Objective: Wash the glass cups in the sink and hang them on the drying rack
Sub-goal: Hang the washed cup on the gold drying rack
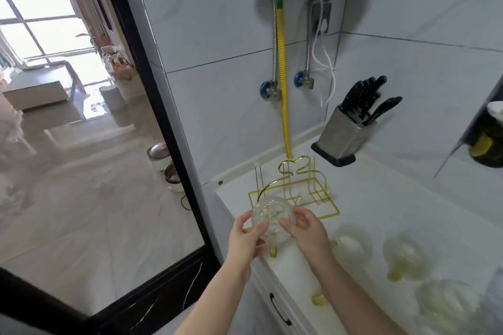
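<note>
A clear glass cup (272,215) with a yellow handle is held between both hands at the front left corner of the gold wire drying rack (302,187). My left hand (246,239) grips its left side, my right hand (304,228) grips its right side. The cup is tilted and overlaps the rack's front wires; whether it hangs on a prong I cannot tell. Three more glass cups with yellow handles stand on the white counter: one (351,247) beside my right wrist, one (405,258) further right, one (446,304) at the lower right.
A steel knife block (345,136) with black-handled knives stands at the back of the counter (394,198). A yellow hose (283,76) and two blue valves hang on the tiled wall. A dark jar (490,139) sits at the right. A black-framed glass door (152,117) stands to the left.
</note>
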{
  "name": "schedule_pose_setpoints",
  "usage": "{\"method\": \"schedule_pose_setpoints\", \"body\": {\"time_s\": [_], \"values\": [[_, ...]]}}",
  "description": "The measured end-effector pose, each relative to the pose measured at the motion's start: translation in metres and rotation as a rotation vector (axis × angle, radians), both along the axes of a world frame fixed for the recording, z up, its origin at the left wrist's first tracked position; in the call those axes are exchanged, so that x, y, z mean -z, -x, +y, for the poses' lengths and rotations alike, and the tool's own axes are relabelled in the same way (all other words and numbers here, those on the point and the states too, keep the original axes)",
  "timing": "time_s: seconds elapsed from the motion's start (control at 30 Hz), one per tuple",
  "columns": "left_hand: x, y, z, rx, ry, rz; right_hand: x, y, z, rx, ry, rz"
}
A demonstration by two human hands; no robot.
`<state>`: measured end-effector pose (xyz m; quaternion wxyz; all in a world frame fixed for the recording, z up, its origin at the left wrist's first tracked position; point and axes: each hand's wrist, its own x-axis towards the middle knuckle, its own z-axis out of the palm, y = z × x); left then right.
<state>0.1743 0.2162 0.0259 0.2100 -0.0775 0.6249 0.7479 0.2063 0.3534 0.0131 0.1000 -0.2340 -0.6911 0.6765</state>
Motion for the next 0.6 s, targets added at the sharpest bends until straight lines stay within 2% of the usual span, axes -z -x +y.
{"method": "schedule_pose_setpoints", "body": {"time_s": [0.3,0.6], "values": [[0.032,0.041,0.021,-0.039,0.074,-0.103,0.034,0.044,0.021,-0.058,-0.012,-0.114],[0.051,0.074,0.018,0.103,0.136,-0.133,0.05,0.059,0.018,-0.007,0.001,-0.19]]}}
